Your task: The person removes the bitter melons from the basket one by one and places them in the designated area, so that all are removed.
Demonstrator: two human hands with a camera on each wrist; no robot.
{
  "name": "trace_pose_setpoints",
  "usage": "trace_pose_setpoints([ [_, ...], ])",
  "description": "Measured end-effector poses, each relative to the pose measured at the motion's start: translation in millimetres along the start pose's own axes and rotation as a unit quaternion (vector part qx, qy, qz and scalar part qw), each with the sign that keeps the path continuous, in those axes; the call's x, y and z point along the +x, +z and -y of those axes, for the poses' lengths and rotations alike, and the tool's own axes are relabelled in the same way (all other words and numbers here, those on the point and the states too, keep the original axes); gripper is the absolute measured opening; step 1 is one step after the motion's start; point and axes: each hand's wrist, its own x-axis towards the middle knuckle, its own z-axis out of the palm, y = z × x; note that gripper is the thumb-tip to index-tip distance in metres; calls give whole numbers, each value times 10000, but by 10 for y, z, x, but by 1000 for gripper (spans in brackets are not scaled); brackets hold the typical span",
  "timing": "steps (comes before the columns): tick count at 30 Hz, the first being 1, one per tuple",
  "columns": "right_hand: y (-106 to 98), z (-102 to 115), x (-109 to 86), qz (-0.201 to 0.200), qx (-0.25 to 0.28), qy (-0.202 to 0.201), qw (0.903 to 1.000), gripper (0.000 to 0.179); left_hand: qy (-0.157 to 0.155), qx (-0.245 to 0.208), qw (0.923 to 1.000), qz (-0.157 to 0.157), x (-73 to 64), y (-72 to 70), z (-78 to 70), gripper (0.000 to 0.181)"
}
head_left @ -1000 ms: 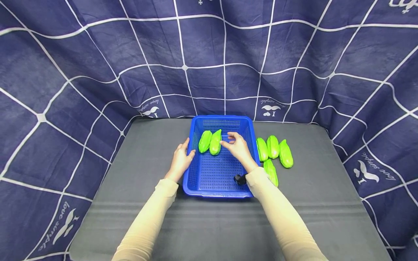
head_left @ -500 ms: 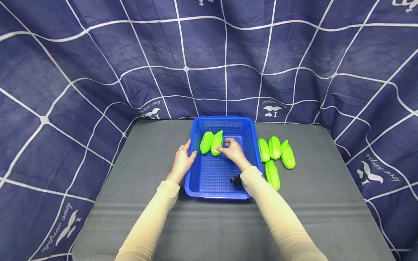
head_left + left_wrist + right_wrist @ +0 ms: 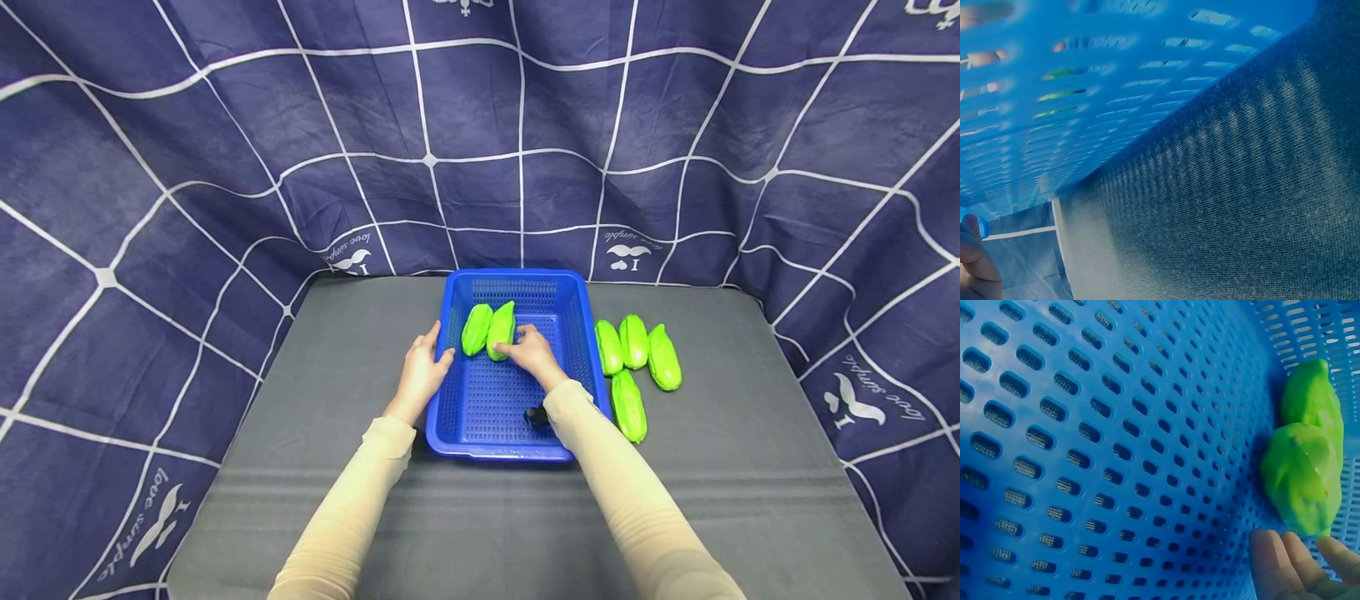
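Note:
A blue perforated plastic basket [image 3: 495,454] sits on the grey table. My left hand [image 3: 420,371] holds its left rim, thumb over the inner side; in the left wrist view curled fingers [image 3: 975,262] show beside a bit of rim. Inside the basket, two bright green, elongated, lobed vegetables [image 3: 477,330] lie side by side near the left wall. Reaching over the right side, my right hand [image 3: 536,354] has its thumb at the lower end of the right-hand vegetable [image 3: 501,327]. In the right wrist view its loosely straight fingertips [image 3: 1266,547] are right at that vegetable's end.
Several more green vegetables [image 3: 633,342] lie on the table against and beyond the basket's right side, one [image 3: 628,407] closer to me. A black wrist device [image 3: 536,417] hangs below my right wrist over the basket floor. A dark blue checked cloth [image 3: 480,192] closes off the back and sides.
My right hand has moved left and slightly down, from beside the right-hand vegetable onto its lower end. My left hand stays at the basket rim. The view has shifted slightly.

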Motion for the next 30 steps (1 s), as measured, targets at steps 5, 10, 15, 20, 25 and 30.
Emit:
trace_pose_setpoints([
  [5,14,14,-36,-49,-65,-82,9999,74,-48,0,10000,14,-11,3,-8,61],
  [10,22,15,-42,-70,-74,-108,9999,73,-77,-30,10000,47,-13,10,-26,60],
  [15,20,53,-65,-56,-160,-36,9998,70,-98,-38,9999,52,-11,15,-37,60],
  [20,47,46,-61,-49,-249,-27,9997,69,-123,-60,9999,47,-22,19,-36,60],
  [25,71,48,-47,-81,-293,-59,9995,66,-100,-29,9999,11,-34,17,-31,59],
  [30,82,70,-33,-145,-225,-7,9996,63,-81,17,10000,-20,-27,12,-22,59],
])
